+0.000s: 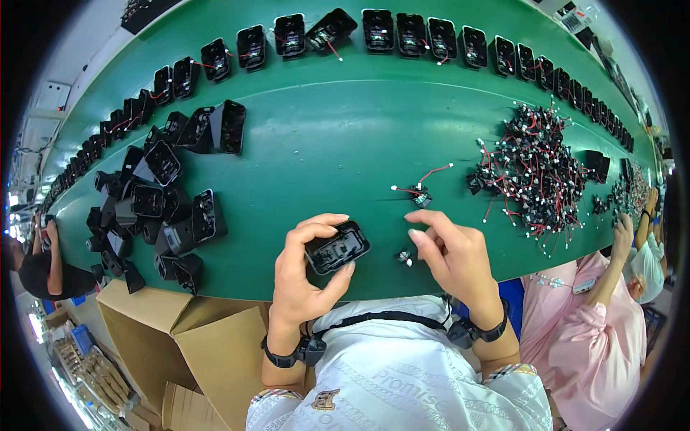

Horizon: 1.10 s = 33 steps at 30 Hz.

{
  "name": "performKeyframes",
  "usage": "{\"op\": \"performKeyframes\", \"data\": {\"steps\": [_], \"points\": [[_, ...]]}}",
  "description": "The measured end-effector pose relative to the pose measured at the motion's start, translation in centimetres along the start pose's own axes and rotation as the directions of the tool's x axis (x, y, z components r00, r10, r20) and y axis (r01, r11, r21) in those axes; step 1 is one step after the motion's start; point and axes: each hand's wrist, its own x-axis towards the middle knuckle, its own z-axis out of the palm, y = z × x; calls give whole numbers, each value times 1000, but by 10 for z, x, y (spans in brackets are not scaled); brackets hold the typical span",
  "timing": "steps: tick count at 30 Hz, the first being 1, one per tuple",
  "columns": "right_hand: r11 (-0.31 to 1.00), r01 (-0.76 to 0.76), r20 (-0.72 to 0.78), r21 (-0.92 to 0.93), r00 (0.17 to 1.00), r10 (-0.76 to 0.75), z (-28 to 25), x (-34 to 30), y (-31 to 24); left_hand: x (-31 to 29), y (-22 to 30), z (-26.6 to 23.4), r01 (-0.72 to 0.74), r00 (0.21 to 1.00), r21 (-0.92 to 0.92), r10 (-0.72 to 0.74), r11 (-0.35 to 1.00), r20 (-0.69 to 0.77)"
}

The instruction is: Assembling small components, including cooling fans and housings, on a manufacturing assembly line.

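My left hand (303,266) grips a black plastic housing (336,248) by its sides, its open face turned up, above the near edge of the green table. My right hand (458,260) hovers to the right of it, thumb and forefinger apart with nothing visible between them. Just left of those fingers lies a small black part with a white connector (405,256). A little farther away rests another small black part (420,195), its red wires and white plugs spread out.
A heap of small wired parts (535,169) covers the table's right side. Black housings (147,201) are piled at left, and a long row of them (377,32) lines the far side. An open cardboard box (215,345) stands below the edge. Co-workers sit right (593,345) and far left (54,262).
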Motion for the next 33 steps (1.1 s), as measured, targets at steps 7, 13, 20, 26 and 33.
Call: {"op": "performKeyframes", "data": {"steps": [7, 13, 20, 26, 33], "points": [[978, 208, -18, 33, 978, -207, -27, -8, -2, 2, 5, 1, 78, 997, -118, -81, 990, -18], [954, 285, 207, -88, 942, -262, 2, -24, -17, 2, -2, 3, 127, 986, -335, -156, 934, -61], [950, 302, 17, -77, 953, -301, 15, -21, -2, -8, -5, -13, 171, 985, -348, -163, 922, 51], [954, 299, -33, 13, 954, -299, 16, -18, 10, -15, -5, -7, 283, 957, -544, -267, 790, 111], [910, 372, -211, 186, 919, -332, 10, -17, 5, -20, -7, 4, 242, 967, -573, -240, 783, 82]]}}
